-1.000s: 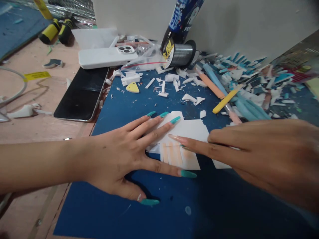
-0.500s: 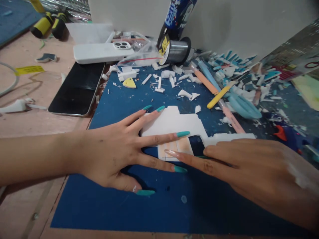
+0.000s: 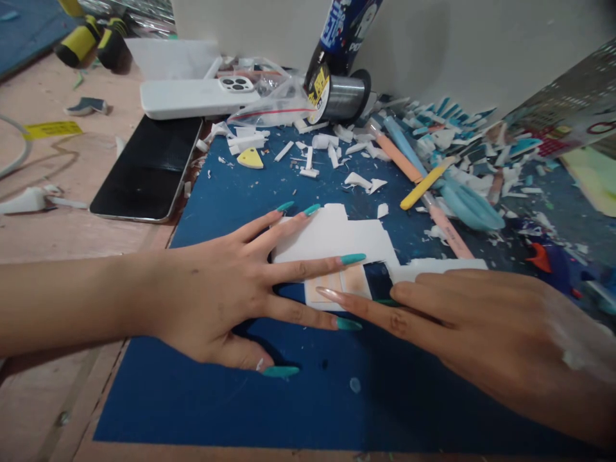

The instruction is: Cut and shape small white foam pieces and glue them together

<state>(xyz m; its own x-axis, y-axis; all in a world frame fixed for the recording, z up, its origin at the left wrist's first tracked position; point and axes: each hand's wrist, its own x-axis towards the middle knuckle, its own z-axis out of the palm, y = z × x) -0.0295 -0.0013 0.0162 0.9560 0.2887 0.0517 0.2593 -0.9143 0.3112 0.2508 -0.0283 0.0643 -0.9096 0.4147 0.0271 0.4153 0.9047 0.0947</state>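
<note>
My left hand lies palm down with its fingers spread, teal nails on each. Its fingers rest across a white cut-out sheet with a stepped outline. Below that, between two of its fingers, sits a smaller white piece with pale orange patches. From the right, my right hand stretches its index finger onto this small piece, the tip touching or just over it. The right hand's other fingers are bent and its thumb is hidden. A thin green sliver shows beside the bent fingers, and I see no tool in that hand.
A blue mat lies under both hands. White and blue scraps, an orange pen and a yellow-handled tool lie at the back right. Behind stand a wire spool and a bottle. Phones lie left.
The right hand has shifted very slightly left, its index fingertip still at the small piece. My left hand keeps its place. The view has moved a little.
</note>
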